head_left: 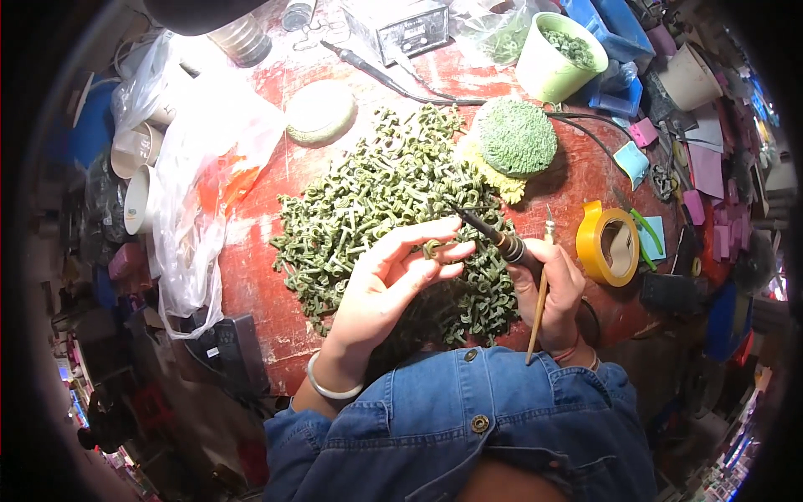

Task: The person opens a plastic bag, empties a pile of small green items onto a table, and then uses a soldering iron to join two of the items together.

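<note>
Well, your left hand (389,276) pinches one green curl (432,249) above the pile (368,197); your right hand (559,284) grips a black pen-shaped tool (493,233) and thin wooden stick (539,314) — with the tool so close, a slip could jab you.

Workshop: hand tool (495,238), sm. green pcs (376,184), worn red tbl. (263,356)

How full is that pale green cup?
Not empty: green pieces show inside the pale green cup. How deep they go, I cannot tell.
</note>
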Available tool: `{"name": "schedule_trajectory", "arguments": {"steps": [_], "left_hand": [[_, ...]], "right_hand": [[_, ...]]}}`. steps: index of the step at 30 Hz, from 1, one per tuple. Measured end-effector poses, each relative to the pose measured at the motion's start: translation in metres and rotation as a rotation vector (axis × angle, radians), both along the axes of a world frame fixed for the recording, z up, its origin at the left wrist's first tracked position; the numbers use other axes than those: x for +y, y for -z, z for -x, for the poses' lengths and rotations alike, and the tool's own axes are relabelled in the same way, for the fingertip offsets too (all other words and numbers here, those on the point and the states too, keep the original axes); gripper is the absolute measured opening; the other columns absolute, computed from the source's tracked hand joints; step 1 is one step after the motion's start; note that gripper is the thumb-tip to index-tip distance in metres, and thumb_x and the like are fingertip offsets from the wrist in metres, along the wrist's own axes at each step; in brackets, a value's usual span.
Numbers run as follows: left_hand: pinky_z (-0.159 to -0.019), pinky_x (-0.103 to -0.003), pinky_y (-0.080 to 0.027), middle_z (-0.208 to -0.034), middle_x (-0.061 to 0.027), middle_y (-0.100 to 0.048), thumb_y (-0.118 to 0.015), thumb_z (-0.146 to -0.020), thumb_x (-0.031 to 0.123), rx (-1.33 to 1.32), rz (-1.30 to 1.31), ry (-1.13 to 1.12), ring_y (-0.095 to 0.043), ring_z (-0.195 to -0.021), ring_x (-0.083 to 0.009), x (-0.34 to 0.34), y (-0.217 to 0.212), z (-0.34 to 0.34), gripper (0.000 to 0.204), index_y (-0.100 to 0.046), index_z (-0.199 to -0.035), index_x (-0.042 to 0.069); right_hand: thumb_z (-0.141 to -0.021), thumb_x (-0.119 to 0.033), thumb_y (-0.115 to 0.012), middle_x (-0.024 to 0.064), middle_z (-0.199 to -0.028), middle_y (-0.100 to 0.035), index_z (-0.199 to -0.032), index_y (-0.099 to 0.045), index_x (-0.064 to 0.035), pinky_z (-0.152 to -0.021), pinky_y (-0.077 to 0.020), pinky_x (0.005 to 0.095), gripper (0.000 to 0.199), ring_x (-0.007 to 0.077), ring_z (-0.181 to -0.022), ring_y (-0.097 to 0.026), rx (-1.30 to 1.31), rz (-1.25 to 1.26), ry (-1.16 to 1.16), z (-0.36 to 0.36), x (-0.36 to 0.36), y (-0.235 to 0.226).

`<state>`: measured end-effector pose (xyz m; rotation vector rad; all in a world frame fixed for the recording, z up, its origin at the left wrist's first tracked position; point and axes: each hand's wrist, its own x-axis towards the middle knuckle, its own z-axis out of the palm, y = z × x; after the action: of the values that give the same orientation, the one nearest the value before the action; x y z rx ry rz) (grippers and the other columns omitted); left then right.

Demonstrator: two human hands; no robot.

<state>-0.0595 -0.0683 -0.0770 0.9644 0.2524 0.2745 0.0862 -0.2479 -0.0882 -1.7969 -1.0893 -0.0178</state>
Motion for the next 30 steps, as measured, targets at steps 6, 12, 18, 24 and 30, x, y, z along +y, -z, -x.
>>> {"name": "schedule_trajectory", "arguments": {"steps": [6, 12, 18, 24, 30], "left_hand": [[-0.09, -0.034, -0.061, -0.122, -0.0119, -0.063, -0.055, -0.1, -0.008, 0.025, -0.249, -0.207, -0.07, -0.11, -0.0234, -0.012, 0.003, 0.002, 0.025, -0.059, -0.124, -0.003], [-0.078, -0.029, -0.062, -0.109, -0.0103, -0.068, -0.058, -0.101, -0.005, 0.163, -0.355, -0.242, -0.072, -0.097, -0.0192, -0.013, -0.002, 0.001, 0.03, -0.062, -0.13, -0.001], [-0.068, -0.024, -0.056, -0.103, -0.0096, -0.069, -0.06, -0.103, 0.005, 0.214, -0.004, -0.016, -0.067, -0.08, -0.0115, -0.008, -0.012, 0.004, 0.03, -0.062, -0.133, 0.002], [-0.063, -0.023, -0.053, -0.101, -0.012, -0.068, -0.06, -0.101, 0.004, 0.098, 0.23, 0.105, -0.063, -0.075, -0.0109, -0.011, -0.01, 0.002, 0.04, -0.054, -0.14, 0.004], [-0.062, -0.024, -0.053, -0.1, -0.0122, -0.068, -0.059, -0.102, 0.005, 0.158, 0.221, 0.103, -0.063, -0.076, -0.0114, -0.014, -0.01, 0.001, 0.036, -0.057, -0.138, 0.003]], "right_hand": [[-0.098, -0.019, -0.071, 0.0123, -0.089, -0.068, -0.105, -0.063, 0.0026, -0.071, -0.0513, 0.0321, 0.024, 0.0229, -0.076, -0.064, -0.062, 0.03, 0.09, -0.009, -0.007, 0.004], [-0.1, -0.034, -0.069, 0.0107, -0.085, -0.067, -0.103, -0.065, 0.0031, -0.071, -0.0513, 0.0307, 0.037, 0.0189, -0.076, -0.064, 0.061, 0.08, 0.014, -0.005, -0.013, 0.001], [-0.096, -0.014, -0.073, 0.0127, -0.115, -0.067, -0.142, -0.043, 0.0012, -0.087, -0.0539, 0.028, 0.057, 0.0141, -0.097, -0.066, 0.62, -0.129, -0.072, 0.002, -0.007, -0.023], [-0.097, -0.007, -0.069, 0.0112, -0.114, -0.069, -0.12, -0.069, 0.0025, -0.088, -0.0494, 0.0311, 0.024, 0.0166, -0.097, -0.061, 0.823, -0.122, -0.196, 0.006, -0.006, -0.048], [-0.09, 0.0, -0.071, 0.0089, -0.098, -0.064, -0.104, -0.069, 0.0006, -0.082, -0.0466, 0.0309, 0.013, 0.0172, -0.09, -0.058, 0.579, -0.201, -0.106, 0.015, 0.003, -0.027]]}}
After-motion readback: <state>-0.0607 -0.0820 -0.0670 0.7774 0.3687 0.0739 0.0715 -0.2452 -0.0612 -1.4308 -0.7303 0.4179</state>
